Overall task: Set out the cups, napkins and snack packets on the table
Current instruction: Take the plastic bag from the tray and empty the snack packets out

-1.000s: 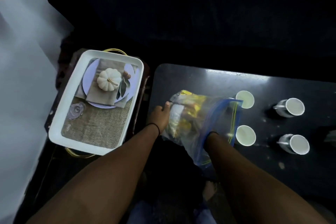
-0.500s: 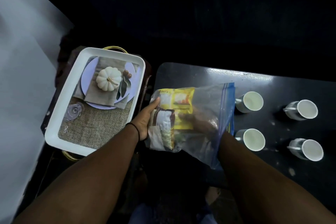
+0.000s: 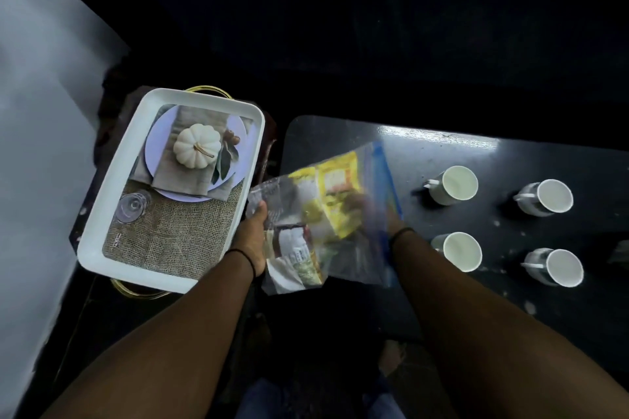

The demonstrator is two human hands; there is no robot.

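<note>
From the head view, the snack-packet step is judged to be in hand. A clear bag (image 3: 326, 221) of packets (image 3: 337, 194) is held over the near left corner of the table (image 3: 340, 136). Its closed end is pinched by the left hand (image 3: 252, 238); the right hand (image 3: 371, 211) is pushed inside through the blue mouth, and its closure cannot be told through the blurred plastic. Next, a packet is to be gripped and drawn out. Four cups (image 3: 457, 184) stand right of the bag on the dark, scuffed tabletop. A white tray (image 3: 102, 235) lies left of the bag. The room is dim.
</note>
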